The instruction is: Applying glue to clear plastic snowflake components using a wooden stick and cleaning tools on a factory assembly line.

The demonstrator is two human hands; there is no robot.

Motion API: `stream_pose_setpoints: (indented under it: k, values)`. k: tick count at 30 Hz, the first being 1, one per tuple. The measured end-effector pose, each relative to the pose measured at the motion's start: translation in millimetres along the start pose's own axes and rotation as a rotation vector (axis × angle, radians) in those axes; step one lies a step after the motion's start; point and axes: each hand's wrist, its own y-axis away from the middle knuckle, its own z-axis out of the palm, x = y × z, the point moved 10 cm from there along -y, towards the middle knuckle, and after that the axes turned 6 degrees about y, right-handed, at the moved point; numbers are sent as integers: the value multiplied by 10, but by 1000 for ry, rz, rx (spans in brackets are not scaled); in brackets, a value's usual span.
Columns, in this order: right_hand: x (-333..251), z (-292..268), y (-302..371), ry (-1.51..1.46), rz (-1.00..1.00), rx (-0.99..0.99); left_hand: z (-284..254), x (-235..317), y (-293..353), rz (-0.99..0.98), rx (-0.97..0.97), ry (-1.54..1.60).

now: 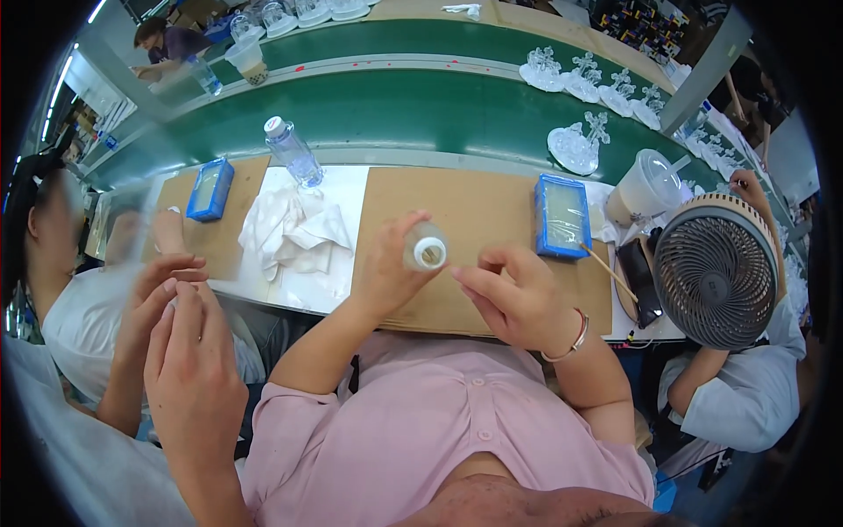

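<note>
My left hand (pixel 391 277) is wrapped round a small clear bottle (pixel 428 249) with a whitish, round open end facing up. It is held above the brown cardboard mat (pixel 483 211). Just right of the bottle, my right hand (pixel 518 294) has its fingers curled and fingertips drawn together near the bottle's mouth. Whatever might sit between those fingertips is too small to make out. Beyond my right hand lies a blue box (pixel 562 218) with a pale green top, and a thin wooden stick (pixel 612 272) leans from its edge.
A black fan (pixel 718 272) and a lidded drink cup (pixel 645 189) stand at right. White cloths (pixel 294 233) and a water bottle (pixel 294 154) lie left. A co-worker's hands (pixel 193 369) are close at left. Clear ornaments (pixel 578 145) rest on the green belt (pixel 395 114).
</note>
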Motion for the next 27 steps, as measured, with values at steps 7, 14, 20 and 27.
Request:
stream_pose_setpoints:
  k: [7,14,20,27]
  values:
    - [-89,252,-82,110,-127,-197,140,88,183,21,-18,34]
    - [-115,343,-67,89,-221,-369,159,110,255,100,-34,-36]
    - [-118,352,39,100,-221,-432,235,145,317,114,-100,-105]
    - [-117,290,241,-3,-215,-516,464,244,365,168,-284,67]
